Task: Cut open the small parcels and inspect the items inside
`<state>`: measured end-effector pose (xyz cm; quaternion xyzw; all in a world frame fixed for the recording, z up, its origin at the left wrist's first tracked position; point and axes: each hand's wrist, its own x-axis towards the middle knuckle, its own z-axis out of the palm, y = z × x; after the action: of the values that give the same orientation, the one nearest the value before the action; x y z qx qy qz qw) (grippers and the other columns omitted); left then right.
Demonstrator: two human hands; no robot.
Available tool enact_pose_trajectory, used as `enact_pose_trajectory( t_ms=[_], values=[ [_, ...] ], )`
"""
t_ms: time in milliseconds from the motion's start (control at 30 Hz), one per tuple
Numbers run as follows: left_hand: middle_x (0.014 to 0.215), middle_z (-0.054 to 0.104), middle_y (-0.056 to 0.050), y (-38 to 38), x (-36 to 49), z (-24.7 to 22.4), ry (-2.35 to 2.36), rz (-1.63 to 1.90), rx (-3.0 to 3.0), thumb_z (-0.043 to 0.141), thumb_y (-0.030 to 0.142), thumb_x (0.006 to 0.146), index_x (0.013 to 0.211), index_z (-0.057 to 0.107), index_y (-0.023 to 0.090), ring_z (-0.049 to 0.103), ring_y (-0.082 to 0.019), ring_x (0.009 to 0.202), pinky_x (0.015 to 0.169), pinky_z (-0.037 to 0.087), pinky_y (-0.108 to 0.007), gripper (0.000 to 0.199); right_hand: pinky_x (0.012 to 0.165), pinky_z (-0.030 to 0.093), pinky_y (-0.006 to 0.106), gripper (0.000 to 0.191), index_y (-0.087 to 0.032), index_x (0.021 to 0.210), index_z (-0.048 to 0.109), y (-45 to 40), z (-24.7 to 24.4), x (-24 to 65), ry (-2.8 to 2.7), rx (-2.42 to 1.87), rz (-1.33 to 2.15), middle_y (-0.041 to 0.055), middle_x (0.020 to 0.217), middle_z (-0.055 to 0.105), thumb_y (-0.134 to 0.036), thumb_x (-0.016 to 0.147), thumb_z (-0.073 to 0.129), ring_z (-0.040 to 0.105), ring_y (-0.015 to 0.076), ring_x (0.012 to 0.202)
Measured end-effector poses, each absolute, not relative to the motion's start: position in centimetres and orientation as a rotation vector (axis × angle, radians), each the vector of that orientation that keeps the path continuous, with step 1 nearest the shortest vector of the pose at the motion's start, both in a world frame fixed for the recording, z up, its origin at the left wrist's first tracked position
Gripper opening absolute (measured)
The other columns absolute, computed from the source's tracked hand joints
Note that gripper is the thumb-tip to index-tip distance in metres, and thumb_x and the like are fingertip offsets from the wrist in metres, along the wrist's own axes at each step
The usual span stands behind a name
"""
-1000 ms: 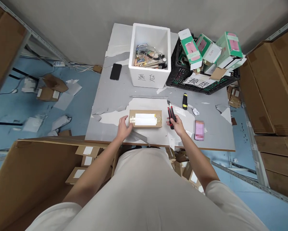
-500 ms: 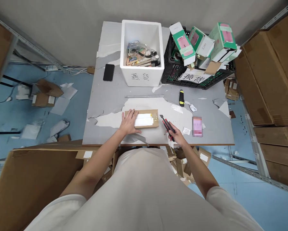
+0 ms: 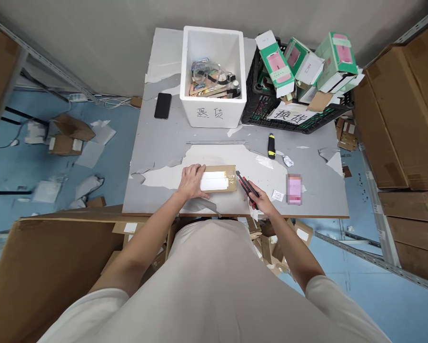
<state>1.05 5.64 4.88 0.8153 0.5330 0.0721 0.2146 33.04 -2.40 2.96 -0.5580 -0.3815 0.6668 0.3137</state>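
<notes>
Carton (image 3: 219,179) on desk (image 3: 317,171) | left hand (image 3: 191,182): fingers clasp end, likely steadying it | right hand (image 3: 260,199): fingers grip cutter (image 3: 244,184), tip nearby

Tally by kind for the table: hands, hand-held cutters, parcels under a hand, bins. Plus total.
Hands: 2 (left hand, right hand)
Hand-held cutters: 1 (red-and-black cutter)
Parcels under a hand: 1 (cardboard parcel)
Bins: 2 (white box, black crate)
Total: 6
</notes>
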Motion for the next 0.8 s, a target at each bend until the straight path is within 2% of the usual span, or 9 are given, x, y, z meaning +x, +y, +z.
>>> enact_pose_trajectory(
  t_ms=[200, 333, 567, 800],
  values=[
    [0.132, 0.042, -0.018, 5.5, 1.0, 4.5, 1.492, 0.213, 2.291, 0.085, 0.051, 0.038, 0.142, 0.033, 0.019, 0.037, -0.040, 0.123, 0.105, 0.032, -0.052, 0.121, 0.036, 0.037, 0.020, 0.076, -0.023, 0.147, 0.033, -2.3, 3.2, 33.9, -1.149, -1.524, 1.770, -0.0041, 0.065, 0.058, -0.050, 0.082, 0.060, 0.045, 0.0066, 0.039],
    [0.132, 0.043, -0.017, 5.4, 1.2, 4.6, 1.512, 0.205, 2.282, 0.084, 0.046, 0.041, 0.141, 0.034, 0.021, 0.037, -0.040, 0.122, 0.098, 0.040, -0.051, 0.115, 0.036, 0.035, 0.020, 0.069, -0.025, 0.146, 0.036, -1.9, 3.6, 35.2, -1.280, -1.518, 1.844, -0.0058, 0.060, 0.053, -0.047, 0.084, 0.058, 0.043, 0.0067, 0.038],
    [0.134, 0.043, -0.017, 5.3, 1.4, 4.7, 1.532, 0.165, 2.271, 0.082, 0.047, 0.043, 0.142, 0.032, 0.021, 0.035, -0.040, 0.124, 0.095, 0.042, -0.052, 0.114, 0.036, 0.036, 0.021, 0.069, -0.023, 0.146, 0.037, -1.5, 4.4, 34.9, -1.325, -1.509, 1.848, -0.0064, 0.059, 0.051, -0.045, 0.084, 0.059, 0.042, 0.0068, 0.038],
    [0.133, 0.042, -0.018, 5.1, 1.4, 4.3, 1.547, 0.212, 2.246, 0.082, 0.045, 0.044, 0.143, 0.032, 0.021, 0.034, -0.040, 0.125, 0.097, 0.041, -0.052, 0.113, 0.035, 0.033, 0.019, 0.072, -0.028, 0.147, 0.033, -3.7, 4.8, 35.6, -1.269, -1.527, 1.946, -0.0063, 0.060, 0.049, -0.050, 0.084, 0.059, 0.040, 0.0066, 0.039]
  ],
)
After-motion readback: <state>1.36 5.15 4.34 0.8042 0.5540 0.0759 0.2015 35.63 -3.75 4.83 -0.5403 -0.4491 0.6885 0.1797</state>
